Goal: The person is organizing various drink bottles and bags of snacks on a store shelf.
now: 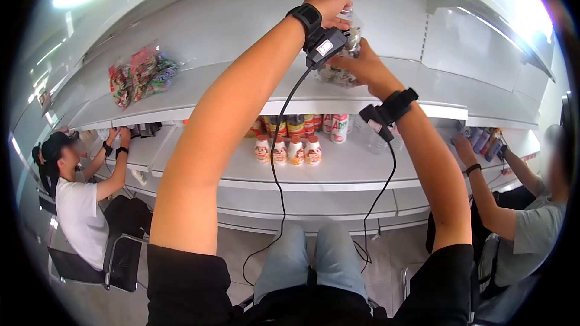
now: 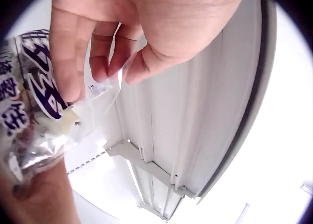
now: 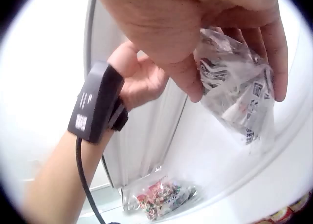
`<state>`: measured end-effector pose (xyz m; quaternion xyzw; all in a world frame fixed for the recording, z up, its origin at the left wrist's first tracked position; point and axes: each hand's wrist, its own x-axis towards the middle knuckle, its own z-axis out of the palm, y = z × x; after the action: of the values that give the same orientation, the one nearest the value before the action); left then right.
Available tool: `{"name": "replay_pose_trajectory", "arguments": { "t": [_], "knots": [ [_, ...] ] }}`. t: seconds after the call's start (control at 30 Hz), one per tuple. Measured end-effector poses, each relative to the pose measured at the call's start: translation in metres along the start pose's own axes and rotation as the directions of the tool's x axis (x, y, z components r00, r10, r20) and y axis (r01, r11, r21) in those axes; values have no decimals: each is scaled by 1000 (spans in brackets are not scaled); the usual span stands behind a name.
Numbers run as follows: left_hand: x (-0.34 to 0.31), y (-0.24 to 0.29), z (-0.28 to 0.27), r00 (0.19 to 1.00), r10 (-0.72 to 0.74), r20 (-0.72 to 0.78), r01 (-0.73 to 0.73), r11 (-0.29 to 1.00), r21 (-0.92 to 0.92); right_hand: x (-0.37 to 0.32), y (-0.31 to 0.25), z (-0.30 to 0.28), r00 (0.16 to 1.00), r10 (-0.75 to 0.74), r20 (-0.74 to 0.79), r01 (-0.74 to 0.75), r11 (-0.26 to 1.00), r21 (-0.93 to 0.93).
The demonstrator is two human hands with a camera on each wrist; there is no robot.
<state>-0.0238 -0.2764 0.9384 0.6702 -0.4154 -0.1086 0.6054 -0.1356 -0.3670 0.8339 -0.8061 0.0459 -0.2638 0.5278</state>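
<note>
White metal shelving [image 1: 417,84] curves across the view, with gray flooring [image 1: 386,247] below and bright lights overhead. Both hands are clamped on one clear bag [image 1: 339,76], held up in front of the back panel, above the upper shelf. The left hand [image 1: 329,9] pinches the loose, see-through film at the bag's upper end between thumb and fingers. The right hand [image 3: 210,28] grips the bag's fuller body, thumb on one side and fingers on the other. Dark purple and black characters are printed on the film; the contents are crinkled and hard to tell apart. Each wrist wears a black strap with a small device, and a cable [image 1: 279,163] hangs from each.

To the left on the upper shelf, several bright packets [image 1: 142,75] in red, green and blue lie in a bunch, apart from the hands. On the lower shelf, four small bottles [image 1: 288,152] with white tops and orange pictures stand in a row; red and yellow containers [image 1: 296,125] stand behind them. A white can [image 1: 339,128] with red lettering is just to their right, then some clear bottles [image 1: 376,140].

Farther left, a seated person [image 1: 81,199] in a black cap and white shirt reaches onto the lower shelf. At far right, a person [image 1: 531,223] in a gray shirt has both hands by purplish cans [image 1: 483,142].
</note>
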Motion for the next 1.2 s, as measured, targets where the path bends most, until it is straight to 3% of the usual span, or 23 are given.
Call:
{"name": "replay_pose_trajectory", "arguments": {
  "t": [0.1, 0.27, 0.37, 0.47, 0.5, 0.57, 0.63, 0.73, 0.83, 0.87, 0.9, 0.93, 1.0, 1.07, 1.1, 1.13, 1.17, 1.2],
  "knots": [
    [2, 1, 20, 991, 45, 125, -27, 990, -136, -8, 3, -48, 998, 44, 35, -47, 995, 87],
    [21, -27, 29, 995, 94, 26, -93, 995, -38, -2, 14, -128, 997, 64, -44, -58, 991, 123],
    [37, -52, 53, 996, 62, 63, -63, 998, 14, 10, 15, -181, 998, 62, 29, -66, 983, 169],
    [56, -55, 87, 942, -55, 330, 56, 998, 7, 33, 22, -218, 999, 49, 8, -49, 959, 280],
    [72, -63, 95, 910, -17, 415, 28, 999, -19, 44, 27, -229, 999, 32, 4, -32, 948, 315],
    [87, -66, 115, 897, 26, 442, 41, 989, -140, 64, 40, -248, 997, 71, -23, -59, 945, 322],
    [108, -72, 129, 923, 49, 382, -11, 995, -100, 80, 57, -258, 993, 6, -116, 30, 951, 307],
    [147, -95, 145, 942, -16, 334, 27, 999, -28, 105, 78, -262, 923, 27, -384, -42, 999, -30],
    [173, -107, 158, 976, -44, 215, 16, 991, 131, 154, 123, -281, 933, -53, -357, -92, 921, -378],
    [180, -110, 163, 988, -26, 155, -6, 980, 201, 164, 136, -279, 888, -153, -433, -55, 901, -430],
    [187, -114, 169, 995, -3, 96, -23, 962, 271, 166, 141, -277, 881, -168, -443, -48, 898, -438],
    [203, -130, 177, 994, 110, 17, -108, 922, 372, 168, 146, -274, 874, -183, -450, -42, 894, -446],
    [220, -156, 186, 979, 201, -27, -173, 897, 407, 176, 154, -266, 848, -195, -493, -40, 903, -427],
    [222, -177, 192, 964, 266, -9, -221, 818, 531, 168, 163, -272, 903, 37, -427, -194, 924, -331],
    [223, -177, 192, 974, 224, 31, -202, 797, 570, 159, 158, -268, 910, 154, -385, -276, 918, -284],
    [222, -177, 194, 983, 173, 66, -177, 776, 606, 161, 174, -283, 991, -66, -120, -43, 682, -730],
    [219, -178, 194, 988, 116, 101, -154, 753, 640, 162, 189, -298, 947, -278, 159, 231, 248, -941],
    [216, -171, 193, 996, 2, 93, -56, 810, 584, 157, 186, -292, 986, -161, -41, 87, 715, -693]
  ]
}}
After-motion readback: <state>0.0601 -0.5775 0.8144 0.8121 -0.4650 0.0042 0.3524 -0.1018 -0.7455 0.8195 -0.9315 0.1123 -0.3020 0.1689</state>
